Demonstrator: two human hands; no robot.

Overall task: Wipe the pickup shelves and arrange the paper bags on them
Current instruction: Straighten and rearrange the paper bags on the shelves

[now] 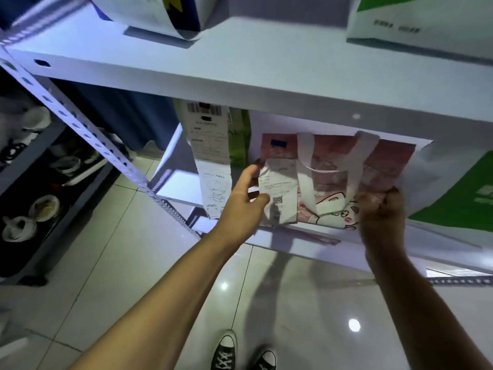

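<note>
From the head camera I look down on a white metal shelving unit (240,76) with a perforated grey upright post (88,134) at its left. On the lower white shelf board (306,241) stands the pink paper bag with white flat handles and a cartoon print (373,166), sitting between a green paper bag with a long white receipt hanging down its front (240,140) on its left and a white paper bag with a green panel (458,193) on its right. My left hand (244,198) is at the pink bag's left edge, its grip pinching the white printed receipt (277,188) attached to the bag's front, thumb on the paper and fingers behind the edge. My right hand (378,212) is at the bag's lower right corner with the fingers curled; it looks to be holding that corner, though blur keeps me from seeing the exact contact. On the upper shelf board rest a white bag with blue and yellow print (165,12) at left and a white bag with a green corner (416,20) at right. Below, a glossy pale tiled floor (160,276) shows my two black canvas sneakers with white laces (226,353). At far left a dark low rack (40,182) holds blurred white items I cannot identify.
</note>
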